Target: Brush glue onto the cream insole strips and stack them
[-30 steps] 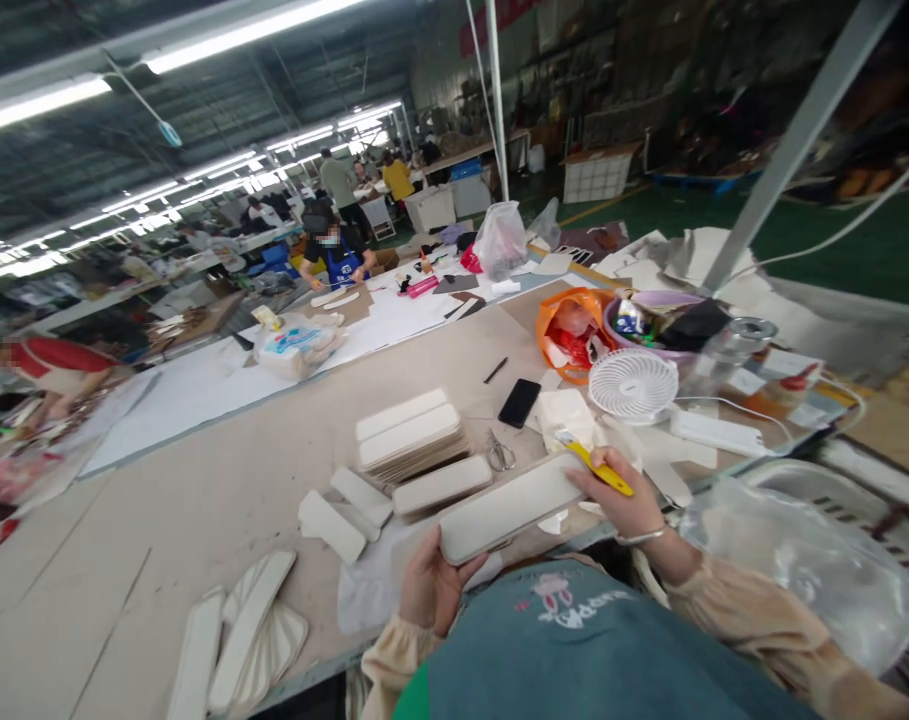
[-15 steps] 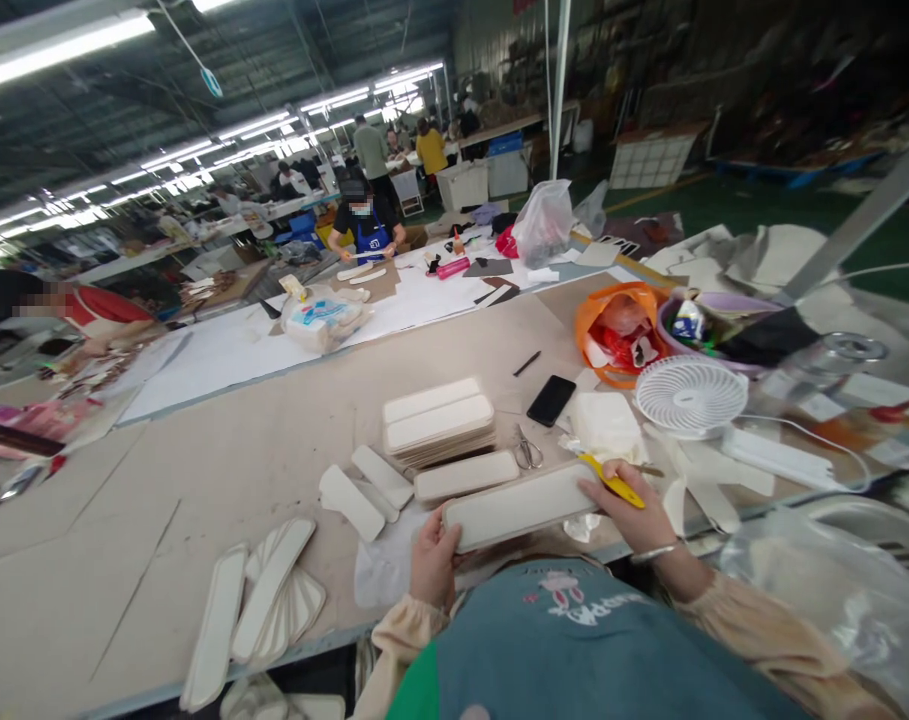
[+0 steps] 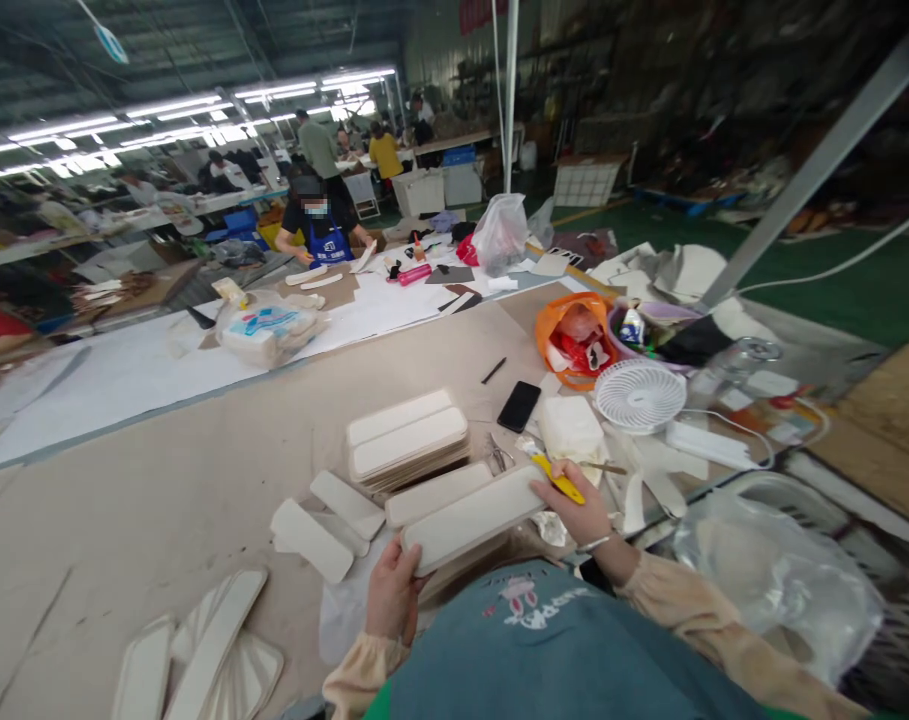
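Note:
A long, pale panel with rounded ends (image 3: 473, 520) spans the space between my hands, close to my apron. My left hand (image 3: 394, 588) is closed on its left end, thumb on top. At the right end, my right hand (image 3: 580, 505) grips the panel and also holds a yellow-handled brush (image 3: 563, 482) whose pale tip points away from me. Just beyond lies a similar panel (image 3: 439, 495), and behind that rises a neat stack of panels (image 3: 409, 440). Scissors (image 3: 500, 455) lie right of the stack, partly hidden.
Loose pale pieces (image 3: 311, 540) and fanned panels (image 3: 221, 640) lie to the left. A black phone (image 3: 519, 407), a white block (image 3: 572, 428), a white fan (image 3: 640, 396) and an orange bag (image 3: 574, 340) stand to the right. A co-worker (image 3: 323, 230) sits across the table.
My view has turned to the right, so the table's contents appear farther left. Both hands keep their hold on the panel, and the brush's pale tip now shows.

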A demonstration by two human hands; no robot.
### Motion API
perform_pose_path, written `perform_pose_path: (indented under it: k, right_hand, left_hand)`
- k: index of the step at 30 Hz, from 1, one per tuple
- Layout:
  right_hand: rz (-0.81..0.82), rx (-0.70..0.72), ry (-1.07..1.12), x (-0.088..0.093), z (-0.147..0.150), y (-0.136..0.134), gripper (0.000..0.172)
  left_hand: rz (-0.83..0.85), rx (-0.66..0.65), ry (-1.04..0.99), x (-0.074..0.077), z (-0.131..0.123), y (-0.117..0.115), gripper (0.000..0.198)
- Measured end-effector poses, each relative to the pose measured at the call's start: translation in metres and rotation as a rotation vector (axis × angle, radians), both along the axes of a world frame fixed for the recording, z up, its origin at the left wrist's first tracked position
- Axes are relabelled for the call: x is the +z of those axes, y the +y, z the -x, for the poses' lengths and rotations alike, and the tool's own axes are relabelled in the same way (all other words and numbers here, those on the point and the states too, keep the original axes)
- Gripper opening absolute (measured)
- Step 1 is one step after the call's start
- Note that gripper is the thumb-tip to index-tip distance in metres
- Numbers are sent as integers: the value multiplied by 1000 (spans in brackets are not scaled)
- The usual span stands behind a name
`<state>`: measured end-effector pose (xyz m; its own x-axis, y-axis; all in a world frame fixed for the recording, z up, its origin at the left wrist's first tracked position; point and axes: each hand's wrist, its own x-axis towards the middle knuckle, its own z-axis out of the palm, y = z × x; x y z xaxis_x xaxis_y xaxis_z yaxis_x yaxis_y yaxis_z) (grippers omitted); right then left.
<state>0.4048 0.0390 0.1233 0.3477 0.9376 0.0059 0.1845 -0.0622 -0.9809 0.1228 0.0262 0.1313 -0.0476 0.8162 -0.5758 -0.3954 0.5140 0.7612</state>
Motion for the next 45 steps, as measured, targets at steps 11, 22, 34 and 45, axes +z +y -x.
perform_pose_path:
  k: [11, 22, 34, 45]
  right_hand:
    - [8, 11, -8, -20, 13, 6, 36]
    - [101, 18, -131, -57, 39, 36, 39]
    - [177, 9, -276, -84, 63, 74, 25]
    - [187, 31, -357, -103, 54, 76, 20]
  left_hand:
    - [36, -8, -69, -9, 15, 5, 46]
    - [39, 52, 160, -52, 45, 28, 37]
    - [28, 10, 567, -92, 69, 89, 38]
    - [56, -144, 953, -106, 72, 103, 34]
